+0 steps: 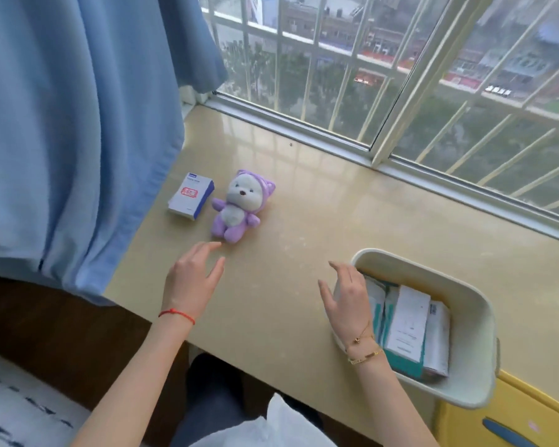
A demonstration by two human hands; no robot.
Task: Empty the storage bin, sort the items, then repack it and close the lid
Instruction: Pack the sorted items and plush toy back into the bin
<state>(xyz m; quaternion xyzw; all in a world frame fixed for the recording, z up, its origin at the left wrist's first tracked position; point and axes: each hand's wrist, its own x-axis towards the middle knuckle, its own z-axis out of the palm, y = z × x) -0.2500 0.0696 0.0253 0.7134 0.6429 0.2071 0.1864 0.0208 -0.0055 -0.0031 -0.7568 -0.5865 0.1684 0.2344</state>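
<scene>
A pale storage bin stands open at the right on the beige windowsill, with several white and teal boxes and packets inside. A purple and white plush toy lies on the sill at the left, and a white and blue box lies beside it. My left hand hovers open just below the plush, touching nothing. My right hand is open at the bin's left rim, fingers spread, with nothing in it.
A blue curtain hangs over the sill's left end. The window frame and outer bars run along the back. A yellow lid or container sits below the bin at the lower right. A white cushion lies in my lap.
</scene>
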